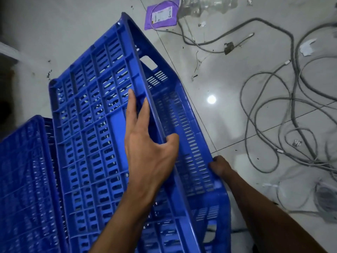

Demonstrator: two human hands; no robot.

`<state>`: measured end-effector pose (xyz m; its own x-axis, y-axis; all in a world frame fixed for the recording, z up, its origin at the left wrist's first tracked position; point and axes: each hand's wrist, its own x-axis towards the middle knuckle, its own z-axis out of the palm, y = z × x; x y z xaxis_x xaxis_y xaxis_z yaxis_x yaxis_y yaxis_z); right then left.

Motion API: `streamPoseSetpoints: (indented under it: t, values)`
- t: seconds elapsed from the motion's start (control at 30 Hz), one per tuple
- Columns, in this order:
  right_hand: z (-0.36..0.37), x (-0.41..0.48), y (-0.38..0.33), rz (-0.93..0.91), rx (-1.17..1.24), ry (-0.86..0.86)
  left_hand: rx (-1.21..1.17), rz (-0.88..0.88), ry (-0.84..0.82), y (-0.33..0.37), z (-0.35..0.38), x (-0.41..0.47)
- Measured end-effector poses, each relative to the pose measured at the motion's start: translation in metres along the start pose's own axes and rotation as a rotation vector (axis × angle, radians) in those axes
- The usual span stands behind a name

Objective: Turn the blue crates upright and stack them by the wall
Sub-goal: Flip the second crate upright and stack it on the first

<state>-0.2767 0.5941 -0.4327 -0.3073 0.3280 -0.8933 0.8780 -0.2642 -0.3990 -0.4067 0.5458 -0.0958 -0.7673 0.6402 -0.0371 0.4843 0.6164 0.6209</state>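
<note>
A large blue slatted crate [91,110] is upside down and tilted, its ribbed base facing me. My left hand [147,148] lies spread on that base, with the thumb hooked over the base's right edge. My right hand [219,166] grips the crate's lower rim on the right side, fingers curled under it near the floor. A second blue crate [25,179] sits at the lower left, partly under the first one; its orientation is unclear.
White tiled floor [228,88] spreads to the right. Grey cables [269,114] lie tangled on it at right. A purple packet [161,14] and clear plastic scraps lie at the top. A round grey object [328,198] rests at the right edge.
</note>
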Motion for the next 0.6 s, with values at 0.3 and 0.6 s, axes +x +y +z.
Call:
streamPoseSetpoints:
  t: [0.3, 0.6]
  values:
    - [-0.024, -0.056, -0.020, -0.034, -0.006, 0.195, -0.027, -0.080, -0.040, -0.029, -0.086, -0.003]
    - [-0.039, -0.169, -0.028, -0.084, -0.130, 0.289, 0.007, -0.275, -0.017, -0.094, -0.167, 0.012]
